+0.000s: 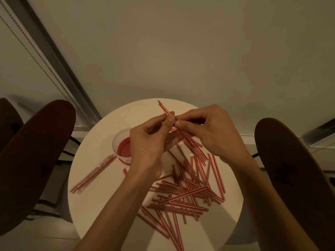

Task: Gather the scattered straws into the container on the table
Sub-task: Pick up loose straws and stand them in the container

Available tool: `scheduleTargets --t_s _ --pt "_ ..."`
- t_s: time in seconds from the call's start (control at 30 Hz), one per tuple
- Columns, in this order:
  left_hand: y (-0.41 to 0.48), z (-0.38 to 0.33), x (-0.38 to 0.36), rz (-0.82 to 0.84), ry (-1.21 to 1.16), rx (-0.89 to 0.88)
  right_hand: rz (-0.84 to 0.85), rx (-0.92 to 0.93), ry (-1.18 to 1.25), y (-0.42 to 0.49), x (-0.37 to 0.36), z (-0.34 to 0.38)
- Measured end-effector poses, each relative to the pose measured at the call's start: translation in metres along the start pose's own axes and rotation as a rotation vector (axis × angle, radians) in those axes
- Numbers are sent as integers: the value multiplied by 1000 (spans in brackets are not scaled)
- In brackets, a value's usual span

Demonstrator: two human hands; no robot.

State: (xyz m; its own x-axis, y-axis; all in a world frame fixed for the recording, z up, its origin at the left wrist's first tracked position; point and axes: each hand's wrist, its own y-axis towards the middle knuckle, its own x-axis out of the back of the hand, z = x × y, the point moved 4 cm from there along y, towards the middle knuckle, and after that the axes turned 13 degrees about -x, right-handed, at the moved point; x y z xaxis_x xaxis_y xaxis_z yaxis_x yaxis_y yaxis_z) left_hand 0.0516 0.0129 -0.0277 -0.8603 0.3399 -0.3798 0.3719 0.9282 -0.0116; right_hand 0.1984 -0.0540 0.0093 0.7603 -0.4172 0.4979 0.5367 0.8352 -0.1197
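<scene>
Several red-and-white striped straws lie scattered over the near and right part of a round white table. My left hand and my right hand meet above the table's middle. Together they pinch a small bunch of straws, whose far end sticks up and away past my fingertips. A clear plastic cup with a red bottom stands just left of my left hand, partly hidden by it. It holds no straws that I can see.
A wrapped pack of straws lies on the table's left side. Dark brown chair backs stand at the left and at the right. A wall and a window frame rise behind the table.
</scene>
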Motion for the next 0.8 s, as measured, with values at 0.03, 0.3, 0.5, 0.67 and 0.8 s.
scheduleTargets --t_s 0.03,0.3,0.5,0.67,0.8 --pt "1 -4 3 -16 19 -15 12 9 -28 0 -2 3" --pt "18 -36 32 -4 281 -223 53 -16 239 -1 -24 19" --pt "35 -63 61 26 454 -303 266 16 216 3 -53 13" --pt "43 -70 81 69 625 -333 370 -6 -183 1 -92 9" --pt "46 -67 93 135 888 -398 253 21 -385 -1 -116 21"
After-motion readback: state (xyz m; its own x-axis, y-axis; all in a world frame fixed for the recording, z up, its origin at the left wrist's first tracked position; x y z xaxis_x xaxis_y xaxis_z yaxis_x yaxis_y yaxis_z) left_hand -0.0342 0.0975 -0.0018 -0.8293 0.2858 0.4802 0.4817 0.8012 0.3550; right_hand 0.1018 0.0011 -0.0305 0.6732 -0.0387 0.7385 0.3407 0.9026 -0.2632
